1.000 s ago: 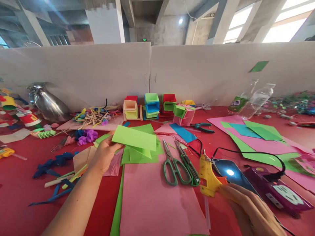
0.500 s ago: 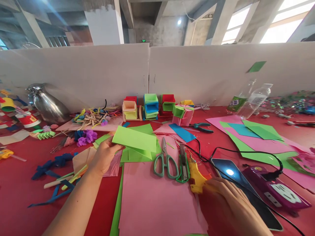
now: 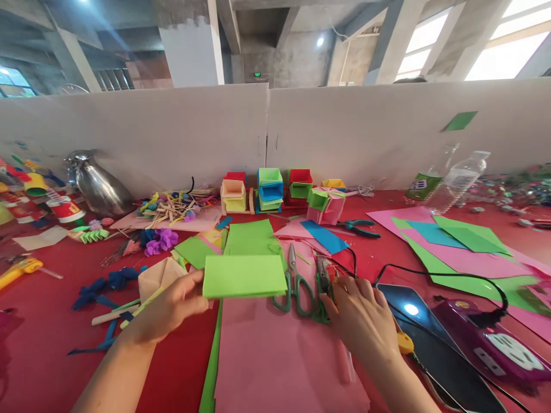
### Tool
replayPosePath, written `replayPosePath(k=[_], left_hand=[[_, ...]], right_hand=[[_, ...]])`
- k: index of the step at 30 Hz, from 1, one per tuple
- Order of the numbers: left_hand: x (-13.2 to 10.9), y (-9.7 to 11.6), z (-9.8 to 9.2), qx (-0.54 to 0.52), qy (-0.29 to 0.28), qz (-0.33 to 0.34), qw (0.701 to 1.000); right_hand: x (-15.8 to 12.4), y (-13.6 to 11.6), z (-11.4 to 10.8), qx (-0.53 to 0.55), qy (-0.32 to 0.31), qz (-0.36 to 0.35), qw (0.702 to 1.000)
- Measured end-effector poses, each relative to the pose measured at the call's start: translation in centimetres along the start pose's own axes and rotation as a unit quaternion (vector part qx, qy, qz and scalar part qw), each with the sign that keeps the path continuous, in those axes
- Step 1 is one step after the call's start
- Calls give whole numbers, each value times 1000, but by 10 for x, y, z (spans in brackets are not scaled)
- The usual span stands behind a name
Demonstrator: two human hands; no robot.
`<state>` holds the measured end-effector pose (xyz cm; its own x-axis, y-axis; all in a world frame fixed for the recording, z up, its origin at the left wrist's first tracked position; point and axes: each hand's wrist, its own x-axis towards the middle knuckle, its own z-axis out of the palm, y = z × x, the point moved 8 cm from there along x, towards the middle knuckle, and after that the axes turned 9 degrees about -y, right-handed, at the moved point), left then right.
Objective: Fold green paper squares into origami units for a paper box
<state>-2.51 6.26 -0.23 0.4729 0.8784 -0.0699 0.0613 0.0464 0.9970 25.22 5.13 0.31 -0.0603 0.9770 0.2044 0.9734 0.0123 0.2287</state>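
My left hand [image 3: 172, 304] pinches the left end of a folded light green paper [image 3: 245, 276], held above the green and pink sheets. Bent over the body of a yellow hot glue gun [image 3: 404, 343] is my right hand [image 3: 361, 318], which hides most of it. Only the gun's rear end and a clear glue stick [image 3: 344, 362] show around the hand. By the right thumb lies a green utility knife [image 3: 321, 287], partly covered. Green-handled scissors [image 3: 296, 289] lie left of it, their left loop partly behind the folded paper. A stack of pink paper [image 3: 284, 355] lies between my hands.
A phone [image 3: 426, 338] and purple power strip [image 3: 486, 338] with black cords lie at right. Small paper boxes [image 3: 270, 189], pliers [image 3: 361, 226] and plastic bottles [image 3: 458, 178] stand or lie farther back. A metal jug [image 3: 97, 183] and wooden sticks [image 3: 170, 209] are at back left.
My left hand has lowered the folded green paper and brought it nearer. My right hand has moved left and forward over the glue gun, toward the utility knife. The view has shifted slightly.
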Motion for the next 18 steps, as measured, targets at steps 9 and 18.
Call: replayPosePath(k=[9, 18], left_hand=[[-43, -61, -4, 285, 162, -21, 945], [-10, -3, 29, 540, 4, -45, 841]], right_hand=[[16, -11, -4, 28, -104, 11, 994], [28, -5, 0, 83, -115, 79, 987]])
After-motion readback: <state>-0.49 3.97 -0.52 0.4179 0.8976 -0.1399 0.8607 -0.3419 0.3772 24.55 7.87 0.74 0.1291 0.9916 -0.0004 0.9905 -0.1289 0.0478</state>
